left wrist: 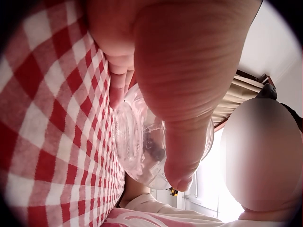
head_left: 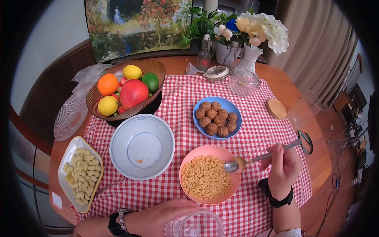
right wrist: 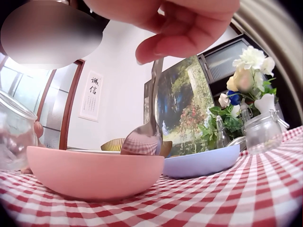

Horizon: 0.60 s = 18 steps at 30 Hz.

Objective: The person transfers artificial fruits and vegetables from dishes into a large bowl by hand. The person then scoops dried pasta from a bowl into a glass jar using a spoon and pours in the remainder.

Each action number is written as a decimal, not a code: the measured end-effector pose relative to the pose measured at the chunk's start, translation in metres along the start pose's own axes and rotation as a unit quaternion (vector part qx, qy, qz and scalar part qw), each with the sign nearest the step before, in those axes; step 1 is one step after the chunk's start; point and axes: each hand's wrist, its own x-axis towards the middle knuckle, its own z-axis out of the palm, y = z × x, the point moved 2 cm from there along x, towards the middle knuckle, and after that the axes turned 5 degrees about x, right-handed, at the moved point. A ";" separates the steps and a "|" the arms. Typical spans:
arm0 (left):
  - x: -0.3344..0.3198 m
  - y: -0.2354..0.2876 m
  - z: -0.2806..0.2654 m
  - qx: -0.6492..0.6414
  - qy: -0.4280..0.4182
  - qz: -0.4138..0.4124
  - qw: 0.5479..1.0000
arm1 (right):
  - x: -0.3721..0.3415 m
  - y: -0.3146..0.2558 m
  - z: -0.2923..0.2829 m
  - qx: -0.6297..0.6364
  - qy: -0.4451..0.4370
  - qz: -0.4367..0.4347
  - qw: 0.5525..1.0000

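Note:
In the head view my right hand (head_left: 283, 170) pinches the handle of a metal spoon (head_left: 258, 157). The spoon's bowl overlaps the right rim of a pink bowl (head_left: 233, 183) of small dry macaroni (head_left: 206, 176). From the right wrist view, the spoon (right wrist: 147, 135) slants down to the pink bowl's rim, below the fingers. At the near table edge, my left hand (head_left: 167, 213) grips a clear glass jar (head_left: 200, 224) from its left side. The left wrist view shows the thumb along the jar (left wrist: 142, 142), other fingers behind it, the jar close to the cloth.
A blue plate (head_left: 199, 128) of walnuts sits behind the pink bowl. Left of it stand a white bowl (head_left: 167, 158), a dish (head_left: 98, 152) of peanuts and a glass fruit bowl (head_left: 158, 73). Another jar (head_left: 244, 83), bottles and a flower vase (head_left: 249, 55) stand at the back.

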 end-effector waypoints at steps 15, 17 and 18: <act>0.000 0.000 -0.001 0.021 -0.010 0.013 1.000 | 0.011 0.023 0.006 0.106 -0.047 0.237 0.965; 0.000 0.000 -0.001 0.025 -0.010 0.014 1.000 | 0.013 0.026 0.005 0.124 -0.065 0.264 0.954; 0.000 0.000 -0.001 0.025 -0.009 0.013 1.000 | 0.014 0.027 0.004 0.141 -0.083 0.290 0.943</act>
